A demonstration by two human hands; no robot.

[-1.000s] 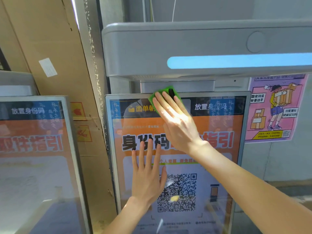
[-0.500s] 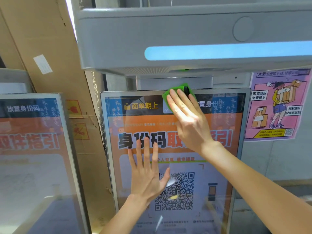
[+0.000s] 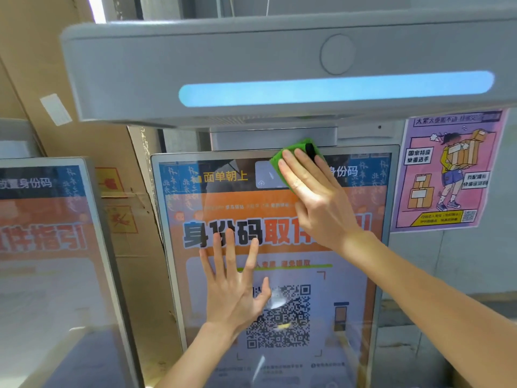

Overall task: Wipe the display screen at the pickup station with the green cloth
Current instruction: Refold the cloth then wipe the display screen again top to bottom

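Observation:
The display screen (image 3: 361,275) stands upright in a grey frame, showing an orange poster with large characters and a QR code. My right hand (image 3: 316,200) presses the green cloth (image 3: 296,151) flat against the screen's top edge, right of centre, with straight fingers; only the cloth's upper part shows past my fingertips. My left hand (image 3: 235,287) lies flat on the screen's middle, fingers spread, beside the QR code.
A grey scanner head (image 3: 251,65) with a blue light bar overhangs the screen closely. A second screen (image 3: 42,247) stands at the left, cardboard (image 3: 134,219) between the two. A pink poster (image 3: 447,169) hangs on the wall at the right.
My right hand has slid the green cloth rightward along the screen's top edge. My left hand has stayed flat on the screen's middle.

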